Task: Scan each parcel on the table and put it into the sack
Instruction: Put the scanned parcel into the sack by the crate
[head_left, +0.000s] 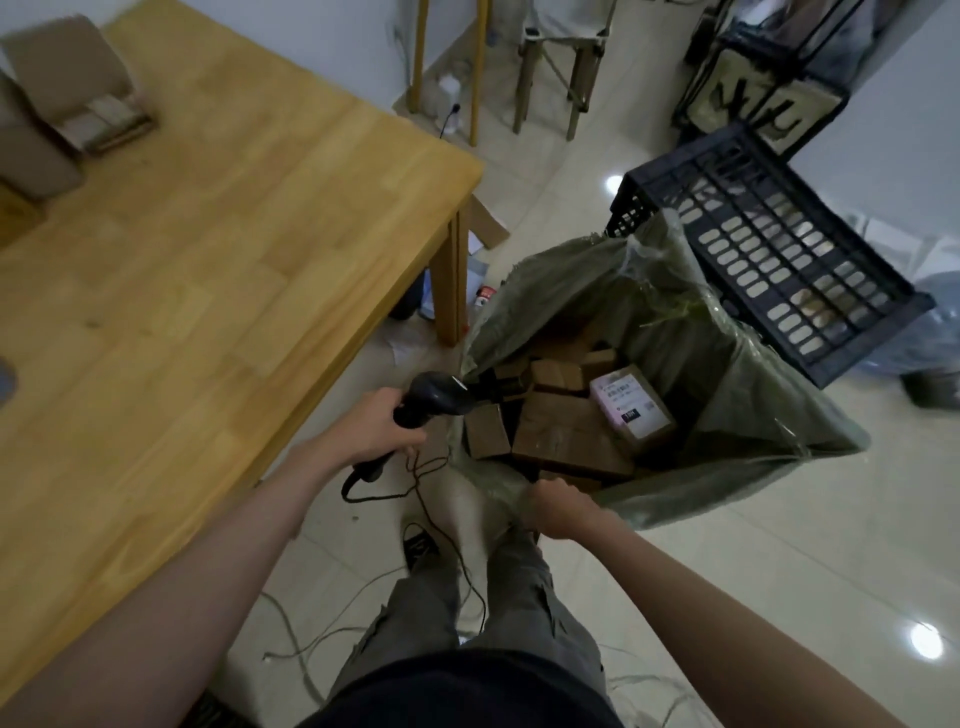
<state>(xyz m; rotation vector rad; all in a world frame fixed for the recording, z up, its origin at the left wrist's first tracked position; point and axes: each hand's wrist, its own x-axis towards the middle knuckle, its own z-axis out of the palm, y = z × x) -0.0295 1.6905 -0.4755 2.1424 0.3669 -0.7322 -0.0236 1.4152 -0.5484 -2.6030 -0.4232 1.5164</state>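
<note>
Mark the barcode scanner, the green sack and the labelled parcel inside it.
barcode scanner (434, 400), head view, on its black head.
green sack (545, 283), head view, on its far-left wall.
labelled parcel (631, 402), head view, on its label.

A wooden table (218, 218) fills my left; glossy pale floor tiles (779, 571) reflect lights, black crate (769, 249) far right.

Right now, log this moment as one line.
left hand: grips scanner | right hand: holds sack rim | parcels: in sack
</note>
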